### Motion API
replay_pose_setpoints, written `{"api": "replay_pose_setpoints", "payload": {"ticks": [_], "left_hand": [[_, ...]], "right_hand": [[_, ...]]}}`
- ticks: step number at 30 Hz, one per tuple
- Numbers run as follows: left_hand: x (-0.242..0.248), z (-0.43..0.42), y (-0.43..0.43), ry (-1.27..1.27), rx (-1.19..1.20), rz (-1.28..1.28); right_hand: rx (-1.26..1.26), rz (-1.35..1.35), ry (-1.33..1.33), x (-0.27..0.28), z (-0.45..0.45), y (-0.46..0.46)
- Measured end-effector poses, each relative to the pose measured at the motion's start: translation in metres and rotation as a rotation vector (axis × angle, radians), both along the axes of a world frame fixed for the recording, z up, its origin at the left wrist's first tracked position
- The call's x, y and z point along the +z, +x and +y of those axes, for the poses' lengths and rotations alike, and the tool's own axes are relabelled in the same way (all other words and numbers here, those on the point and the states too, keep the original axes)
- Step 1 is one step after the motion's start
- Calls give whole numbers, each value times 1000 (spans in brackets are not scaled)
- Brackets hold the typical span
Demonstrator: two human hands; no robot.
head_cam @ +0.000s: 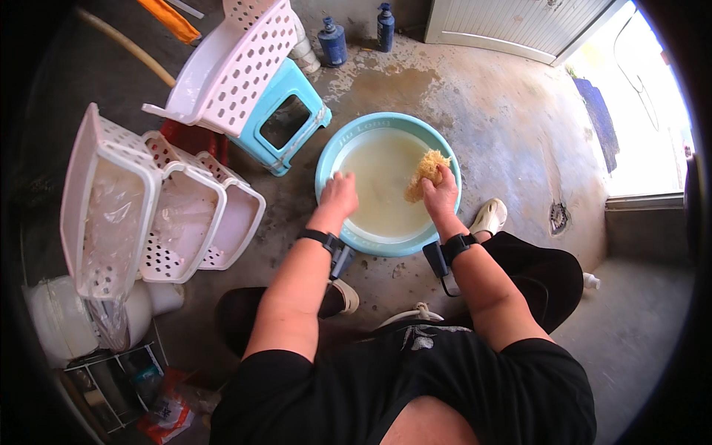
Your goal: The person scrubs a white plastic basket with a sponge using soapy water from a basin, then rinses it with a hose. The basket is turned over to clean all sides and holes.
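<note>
A round turquoise plastic basin (388, 250) stands on the floor before me, holding cloudy, yellowish water (384, 183). My right hand (441, 196) grips a tan, fibrous scrubber (427, 172), perhaps loofah, above the right side of the water. Over the basin's left edge hovers my left hand (339, 196), its fingers loosely bent and nothing visible in them. Whether its fingertips touch the basin's inner wall, I cannot tell. Both wrists carry black straps with dark devices.
Left of the basin, a pink perforated plastic rack section (250, 69) rests on a turquoise stool (289, 119). Several stacked pink-white baskets (183, 222) lie below it. Two blue pump bottles (332, 44) stand by the wall. A floor drain (558, 217) is at right, near the doorway.
</note>
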State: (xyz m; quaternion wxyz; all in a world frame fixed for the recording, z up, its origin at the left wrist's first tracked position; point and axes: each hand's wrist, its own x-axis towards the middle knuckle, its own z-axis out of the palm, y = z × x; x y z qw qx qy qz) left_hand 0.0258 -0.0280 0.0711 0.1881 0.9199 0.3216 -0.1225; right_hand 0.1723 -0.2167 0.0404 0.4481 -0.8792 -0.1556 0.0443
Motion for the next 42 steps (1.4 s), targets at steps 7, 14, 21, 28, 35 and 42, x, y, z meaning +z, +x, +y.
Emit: {"api": "replay_pose_setpoints", "payload": {"ticks": [7, 14, 21, 28, 35, 42], "left_hand": [[-95, -90, -4, -160, -124, 261], [-83, -60, 35, -390, 158, -214], [-63, -41, 21, -1098, 854, -712], [-51, 45, -32, -852, 1028, -834], [-41, 47, -58, -1320, 1196, -759], [19, 65, -29, -1325, 939, -799]], "right_hand": [[98, -12, 26, -17, -20, 3], [58, 11, -32, -34, 0, -19], [477, 418, 314, -25, 1, -31], [-339, -27, -409, -70, -60, 37], [-325, 285, -133, -118, -81, 44], [-502, 507, 63, -129, -82, 43]]}}
